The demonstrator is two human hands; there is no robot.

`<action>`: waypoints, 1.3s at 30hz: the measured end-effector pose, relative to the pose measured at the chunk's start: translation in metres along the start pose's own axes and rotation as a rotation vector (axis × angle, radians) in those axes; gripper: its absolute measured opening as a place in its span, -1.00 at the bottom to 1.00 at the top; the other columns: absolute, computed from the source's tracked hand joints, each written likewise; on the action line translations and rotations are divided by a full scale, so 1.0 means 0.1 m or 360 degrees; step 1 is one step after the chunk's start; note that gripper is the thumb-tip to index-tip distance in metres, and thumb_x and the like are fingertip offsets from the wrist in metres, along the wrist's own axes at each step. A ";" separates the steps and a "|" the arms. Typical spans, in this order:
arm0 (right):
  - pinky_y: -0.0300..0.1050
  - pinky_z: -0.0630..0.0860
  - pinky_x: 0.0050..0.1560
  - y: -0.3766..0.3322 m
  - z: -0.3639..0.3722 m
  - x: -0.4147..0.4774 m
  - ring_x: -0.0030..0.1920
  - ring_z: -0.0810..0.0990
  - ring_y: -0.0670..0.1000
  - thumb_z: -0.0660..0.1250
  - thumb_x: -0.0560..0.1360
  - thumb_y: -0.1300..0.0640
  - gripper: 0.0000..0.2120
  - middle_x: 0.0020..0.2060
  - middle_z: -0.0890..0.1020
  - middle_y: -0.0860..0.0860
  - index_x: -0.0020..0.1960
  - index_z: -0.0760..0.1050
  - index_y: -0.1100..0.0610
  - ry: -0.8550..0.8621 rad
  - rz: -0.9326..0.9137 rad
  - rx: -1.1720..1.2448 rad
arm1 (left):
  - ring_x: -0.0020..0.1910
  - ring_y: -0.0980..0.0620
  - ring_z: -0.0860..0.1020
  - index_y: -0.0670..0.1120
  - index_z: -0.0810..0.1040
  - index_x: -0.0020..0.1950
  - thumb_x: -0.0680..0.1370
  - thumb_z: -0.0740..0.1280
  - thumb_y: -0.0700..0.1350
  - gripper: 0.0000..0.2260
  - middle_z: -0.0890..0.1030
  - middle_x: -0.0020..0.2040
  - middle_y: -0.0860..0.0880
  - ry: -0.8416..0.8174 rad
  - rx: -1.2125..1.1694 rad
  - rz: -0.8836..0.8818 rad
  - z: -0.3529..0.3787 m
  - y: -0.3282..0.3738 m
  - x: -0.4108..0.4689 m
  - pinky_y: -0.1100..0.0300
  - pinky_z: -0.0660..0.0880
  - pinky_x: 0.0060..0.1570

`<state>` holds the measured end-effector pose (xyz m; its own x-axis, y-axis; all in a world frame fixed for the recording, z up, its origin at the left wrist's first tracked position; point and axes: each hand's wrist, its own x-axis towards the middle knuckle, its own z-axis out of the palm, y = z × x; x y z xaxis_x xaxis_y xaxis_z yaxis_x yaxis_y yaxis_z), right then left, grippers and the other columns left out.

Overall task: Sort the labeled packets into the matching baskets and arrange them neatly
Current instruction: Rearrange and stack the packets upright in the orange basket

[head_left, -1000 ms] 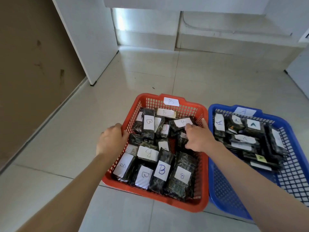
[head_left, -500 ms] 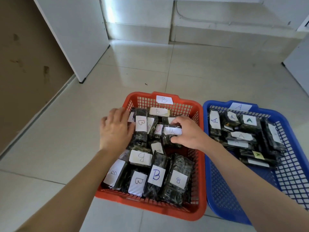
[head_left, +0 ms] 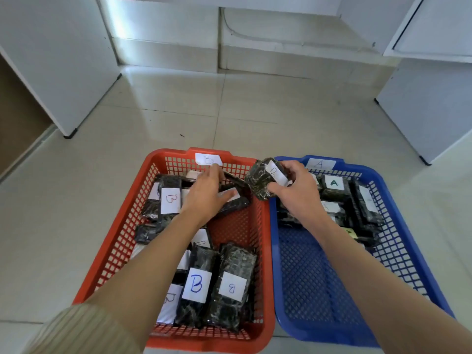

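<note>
Two baskets sit side by side on the tiled floor [head_left: 76, 200]: a red basket [head_left: 122, 238] tagged B, a blue basket [head_left: 306, 277] tagged A. The right hand [head_left: 298, 192] grips one dark B packet [head_left: 260, 180], held up over the far rims where the baskets meet, long axis left to right, label up. The left hand [head_left: 204, 198] rests on packets at the red basket's far end, fingers reaching forward; whether it grips one, I cannot tell. Three near-row packets [head_left: 196, 284] point away from the person. A packets [head_left: 333, 183] are piled in the blue basket's far half.
</note>
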<state>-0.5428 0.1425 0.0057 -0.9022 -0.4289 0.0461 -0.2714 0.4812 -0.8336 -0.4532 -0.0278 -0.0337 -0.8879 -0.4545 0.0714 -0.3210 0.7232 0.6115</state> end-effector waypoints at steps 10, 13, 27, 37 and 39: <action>-0.35 0.41 -0.18 -0.02 -0.01 -0.07 -0.09 0.51 -0.20 0.45 0.37 0.22 -0.63 -0.06 0.56 -0.13 0.14 0.47 0.03 -0.0015 0.0049 0.0210 | -0.20 0.00 0.56 -0.08 0.52 0.03 0.50 0.36 -0.17 -0.87 0.64 -0.06 -0.09 0.0391 -0.0503 -0.0557 -0.06 0.19 0.11 0.17 0.48 -0.22; -0.35 0.41 -0.17 -0.06 0.03 -0.08 -0.09 0.51 -0.19 0.44 0.37 0.21 -0.62 -0.06 0.56 -0.14 0.15 0.48 0.04 0.0015 0.0096 0.0284 | -0.33 0.05 0.53 -0.09 0.44 0.01 0.51 0.30 -0.23 -0.89 0.59 -0.16 -0.04 0.0614 -0.0510 -0.0443 -0.33 0.13 0.01 0.20 0.49 -0.34; -0.50 0.39 -0.22 -0.20 0.25 -0.15 -0.12 0.48 -0.30 0.42 0.41 0.26 -0.58 -0.07 0.53 -0.20 0.23 0.46 0.08 -0.0020 0.0089 0.0431 | 0.14 -0.04 0.45 -0.06 0.61 0.16 0.54 0.26 -0.17 -0.77 0.57 0.16 -0.05 0.0200 0.0561 -0.0163 -0.91 -0.40 -0.40 0.06 0.40 0.11; -0.55 0.38 -0.25 0.00 -0.16 -0.12 -0.11 0.48 -0.27 0.42 0.41 0.25 -0.56 -0.03 0.52 -0.12 0.25 0.42 0.07 0.0167 0.0017 0.0324 | 0.30 -0.09 0.37 -0.11 0.39 0.31 0.53 0.24 0.18 -0.53 0.45 0.29 -0.09 -0.0402 0.1326 0.0155 0.01 0.09 -0.09 0.02 0.29 0.26; -0.55 0.36 -0.25 0.02 -0.20 -0.13 -0.12 0.49 -0.24 0.42 0.41 0.25 -0.57 -0.09 0.51 -0.14 0.23 0.40 0.03 0.0108 -0.0071 0.0218 | 0.28 -0.09 0.39 -0.12 0.38 0.31 0.51 0.29 0.17 -0.50 0.46 0.28 -0.10 -0.0429 0.1365 0.0121 0.04 0.10 -0.04 0.03 0.29 0.25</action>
<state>-0.5381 0.1646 0.0142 -0.9120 -0.3929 0.1178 -0.2675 0.3522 -0.8969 -0.4536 -0.0168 -0.0311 -0.9292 -0.3303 -0.1656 -0.2980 0.9349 -0.1926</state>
